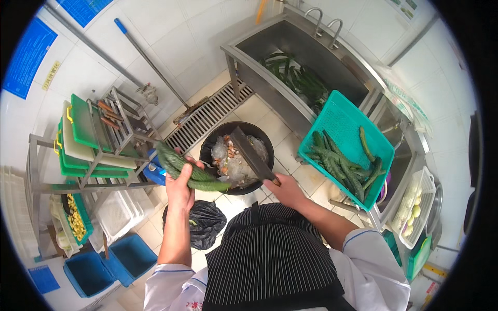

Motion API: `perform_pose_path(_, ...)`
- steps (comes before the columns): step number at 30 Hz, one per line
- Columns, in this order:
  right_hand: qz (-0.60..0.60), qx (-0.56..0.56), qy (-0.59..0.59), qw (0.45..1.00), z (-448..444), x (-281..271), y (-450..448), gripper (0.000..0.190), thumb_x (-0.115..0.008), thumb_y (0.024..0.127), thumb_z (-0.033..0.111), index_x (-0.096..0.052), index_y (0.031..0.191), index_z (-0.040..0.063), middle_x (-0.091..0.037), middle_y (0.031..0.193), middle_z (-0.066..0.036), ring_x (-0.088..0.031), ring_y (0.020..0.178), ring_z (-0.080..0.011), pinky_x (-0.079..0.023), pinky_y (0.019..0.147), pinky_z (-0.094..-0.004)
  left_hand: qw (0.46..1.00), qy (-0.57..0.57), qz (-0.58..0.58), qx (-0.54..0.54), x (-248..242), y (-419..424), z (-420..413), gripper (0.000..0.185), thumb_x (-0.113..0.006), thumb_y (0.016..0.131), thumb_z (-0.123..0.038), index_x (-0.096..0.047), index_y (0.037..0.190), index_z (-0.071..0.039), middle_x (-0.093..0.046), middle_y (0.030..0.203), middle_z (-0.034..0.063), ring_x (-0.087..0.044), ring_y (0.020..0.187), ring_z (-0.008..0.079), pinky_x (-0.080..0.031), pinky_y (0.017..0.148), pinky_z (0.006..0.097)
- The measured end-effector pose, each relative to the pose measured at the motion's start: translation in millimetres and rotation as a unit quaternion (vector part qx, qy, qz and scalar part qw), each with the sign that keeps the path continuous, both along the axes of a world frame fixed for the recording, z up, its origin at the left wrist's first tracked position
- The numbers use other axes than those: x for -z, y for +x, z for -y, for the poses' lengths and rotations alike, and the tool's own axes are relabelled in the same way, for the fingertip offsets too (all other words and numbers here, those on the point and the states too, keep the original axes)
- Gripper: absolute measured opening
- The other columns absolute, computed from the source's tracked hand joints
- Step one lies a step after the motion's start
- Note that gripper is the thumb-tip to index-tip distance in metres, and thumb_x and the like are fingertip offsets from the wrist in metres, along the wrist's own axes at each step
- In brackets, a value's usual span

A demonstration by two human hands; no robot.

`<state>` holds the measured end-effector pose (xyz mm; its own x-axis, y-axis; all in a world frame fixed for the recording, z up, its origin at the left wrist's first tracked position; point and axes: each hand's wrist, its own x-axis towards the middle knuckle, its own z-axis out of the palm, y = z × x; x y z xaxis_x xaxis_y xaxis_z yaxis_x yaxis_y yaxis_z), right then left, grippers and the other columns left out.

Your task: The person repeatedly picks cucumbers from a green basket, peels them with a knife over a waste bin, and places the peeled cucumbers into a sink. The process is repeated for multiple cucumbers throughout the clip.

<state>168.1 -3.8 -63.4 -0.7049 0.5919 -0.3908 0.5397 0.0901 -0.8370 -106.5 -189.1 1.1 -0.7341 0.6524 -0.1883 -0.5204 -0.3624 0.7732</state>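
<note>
My left hand (180,190) grips a bunch of green cucumbers (170,160), somewhat blurred; how many is hard to tell. Their lower ends reach over the rim of a black round waste bin (268,145). Held by its handle in my right hand (287,191) is a dark-bladed kitchen cleaver (247,149), whose blade lies over the bin. Inside the bin are crumpled clear plastic and food scraps (229,159), including brown bits. To the right, a turquoise plastic basket (344,112) contains several more cucumbers (342,167).
A steel sink (268,91) at the back holds many cucumbers. On the left stands a steel rack (93,186) with cutting boards (83,120) and knives. A black plastic bag (204,229) lies on the floor near blue tubs (132,254). A floor drain grate (210,116) runs behind the bin.
</note>
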Motion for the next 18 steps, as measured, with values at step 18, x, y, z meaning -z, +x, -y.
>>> perform_pose_path(18,-0.248,0.235,-0.367,0.865,31,-88,-96,0.039,-0.057,0.116,0.043,-0.06,0.11,0.005,-0.057,0.074,-0.003,-0.049,0.046,-0.0122,-0.039,0.042,-0.0308,0.987,0.123,-0.051,0.091,-4,56,-28,0.057,-0.083,0.096,-0.01,-0.058,0.147,-0.014,-0.063,0.15,0.0129,-0.055,0.146,0.0357,-0.034,0.131,0.0526)
